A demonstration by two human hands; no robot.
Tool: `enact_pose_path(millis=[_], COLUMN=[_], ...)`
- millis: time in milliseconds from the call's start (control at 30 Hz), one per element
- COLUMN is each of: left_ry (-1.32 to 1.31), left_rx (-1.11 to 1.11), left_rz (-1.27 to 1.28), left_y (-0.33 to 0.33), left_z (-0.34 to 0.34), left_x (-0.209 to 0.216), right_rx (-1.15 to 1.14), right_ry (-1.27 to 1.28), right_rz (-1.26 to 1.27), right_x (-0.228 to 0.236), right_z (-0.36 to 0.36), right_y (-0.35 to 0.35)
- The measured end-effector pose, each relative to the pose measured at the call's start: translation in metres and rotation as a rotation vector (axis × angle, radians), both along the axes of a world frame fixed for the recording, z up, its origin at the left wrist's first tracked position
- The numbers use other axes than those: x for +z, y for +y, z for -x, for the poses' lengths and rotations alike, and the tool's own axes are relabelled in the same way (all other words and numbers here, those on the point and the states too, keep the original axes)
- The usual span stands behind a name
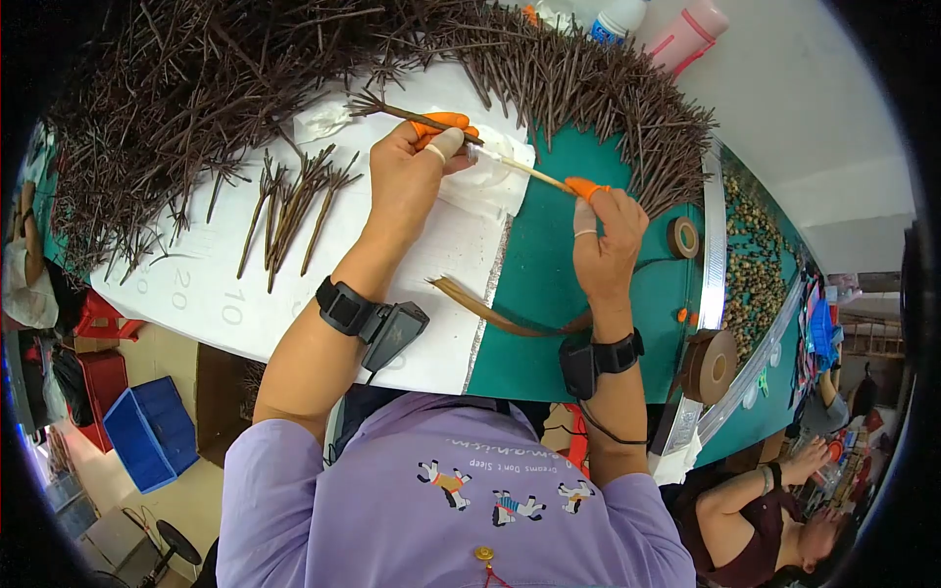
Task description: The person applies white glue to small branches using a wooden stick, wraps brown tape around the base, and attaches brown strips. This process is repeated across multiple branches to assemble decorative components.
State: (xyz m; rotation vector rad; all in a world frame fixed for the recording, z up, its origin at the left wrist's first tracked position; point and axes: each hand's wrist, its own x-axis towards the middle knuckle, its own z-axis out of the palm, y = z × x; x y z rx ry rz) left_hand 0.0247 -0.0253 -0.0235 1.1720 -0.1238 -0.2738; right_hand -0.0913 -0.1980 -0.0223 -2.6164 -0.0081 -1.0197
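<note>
My left hand (417, 167), with orange finger covers, is closed on a dark brown branched twig (377, 107). The twig's forked end points left and its plain end points right. My right hand (603, 230), also with orange finger covers, pinches a thin pale stick (534, 173). The stick's whitish tip reaches close to the twig's plain end; whether they touch I cannot tell. Beneath my hands lies a crumpled white sheet (490, 191). A loose brown tape strip (505, 318) curls across the table between my forearms. Several cut twigs (294, 211) lie left of my left hand.
Large heaps of twigs (196, 88) fill the far and left side. Tape rolls (683, 237) and a larger brown roll (708, 367) are on the right, beside a metal-edged tray of small round brown pieces (750, 265). A pink bottle (686, 37) stands far right. Another person sits lower right.
</note>
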Motion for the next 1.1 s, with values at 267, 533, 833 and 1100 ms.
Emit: enact_pose_path(millis=[267, 533, 833, 1100], left_ry=[0.002, 0.089, 0.190, 0.364], left_rx=[0.009, 0.005, -0.077, -0.215], left_rz=[-0.027, 0.054, 0.192, 0.276], left_y=[0.000, 0.002, 0.005, -0.005], left_z=[0.001, -0.002, -0.002, 0.022], left_x=[0.002, 0.002, 0.002, 0.013], right_rx=[0.000, -0.012, -0.107, -0.070], right_ry=[0.050, -0.003, 0.041, 0.222], right_rz=[0.057, 0.023, -0.245, -0.066], right_x=[0.000, -0.004, -0.009, -0.011], right_z=[0.002, 0.000, -0.004, -0.001], right_y=[0.000, -0.004, -0.004, -0.004])
